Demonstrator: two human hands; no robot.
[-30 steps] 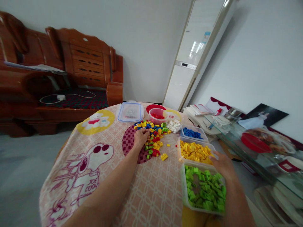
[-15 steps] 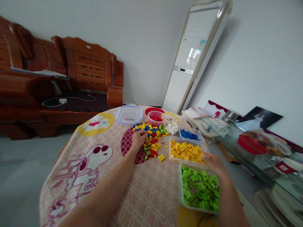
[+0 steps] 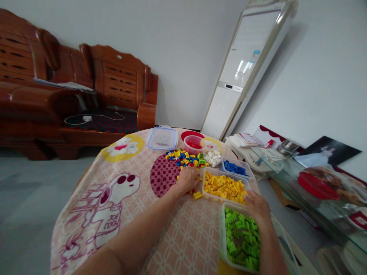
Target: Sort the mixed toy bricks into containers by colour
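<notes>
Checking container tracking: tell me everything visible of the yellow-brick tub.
The tub is clear, plastic-looking and roughly rectangular, with a thin rim. It sits upright and open on the cloth, toward its right side, well filled with loose yellow bricks. The blue tub lies beyond it, the green tub nearer. The right hand appears to touch its near right corner; the left hand is by its left edge, contact unclear.
</notes>
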